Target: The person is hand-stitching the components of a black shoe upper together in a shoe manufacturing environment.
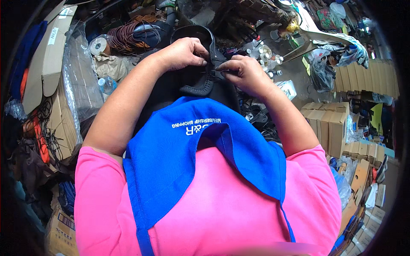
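On my lap, past the blue apron [158, 158], lies a black shoe-like piece [196, 90] with a curved, raised rim and stitching along its near edge. My left hand [188, 54] reaches over its left side, fingers bent and pressed together inside the rim. At the outer right edge, my right hand [245, 76] has thumb and fingers closed in a pinch. The two sets of fingertips face each other across the rim, a short gap apart. Whatever either pinch holds is too small and dark to make out.
Beyond my left arm are a coil of brown cord [134, 34], a spool [98, 45] and a clear plastic bottle [106, 85]. Several small bottles [262, 55] stand past my right hand. Stacked cardboard boxes [326, 123] are at right; cardboard sheets [42, 64] lean at left.
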Available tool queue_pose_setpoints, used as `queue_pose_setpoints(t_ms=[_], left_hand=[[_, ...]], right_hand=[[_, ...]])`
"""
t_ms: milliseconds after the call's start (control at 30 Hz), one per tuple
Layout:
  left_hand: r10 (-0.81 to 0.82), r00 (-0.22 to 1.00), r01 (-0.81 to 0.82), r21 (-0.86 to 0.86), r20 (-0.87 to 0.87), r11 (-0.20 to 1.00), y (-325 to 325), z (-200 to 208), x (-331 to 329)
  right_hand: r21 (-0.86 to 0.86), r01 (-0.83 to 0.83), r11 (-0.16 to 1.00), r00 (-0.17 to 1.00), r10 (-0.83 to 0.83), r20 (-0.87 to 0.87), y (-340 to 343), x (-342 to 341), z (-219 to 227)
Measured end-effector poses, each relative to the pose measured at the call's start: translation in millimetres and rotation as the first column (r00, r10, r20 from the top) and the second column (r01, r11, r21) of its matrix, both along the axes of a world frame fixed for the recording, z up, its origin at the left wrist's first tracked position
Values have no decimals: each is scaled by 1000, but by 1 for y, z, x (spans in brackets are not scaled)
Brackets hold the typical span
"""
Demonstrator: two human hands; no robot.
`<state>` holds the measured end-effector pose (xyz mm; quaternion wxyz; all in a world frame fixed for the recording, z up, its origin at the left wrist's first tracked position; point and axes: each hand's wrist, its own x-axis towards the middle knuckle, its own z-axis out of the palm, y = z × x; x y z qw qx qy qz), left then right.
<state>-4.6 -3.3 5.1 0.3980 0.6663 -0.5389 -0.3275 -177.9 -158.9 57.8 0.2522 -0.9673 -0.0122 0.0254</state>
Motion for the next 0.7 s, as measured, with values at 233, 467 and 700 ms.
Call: queue_pose_setpoints(t_ms=[233,467,700], left_hand=[[-3,1000,3,-10,4,1000,1,-1,1],[10,1000,-10,-13,19,1000,-1,-2,0],[-46,994,51,-45,98,998,0,1,0]], right_hand=[[-31,9,999,998,-7,59,2,-3,-7],[29,29,999,990,-33,136,12,-6,-15],[96,18,995,998,-12,-59,-12,3,-11]])
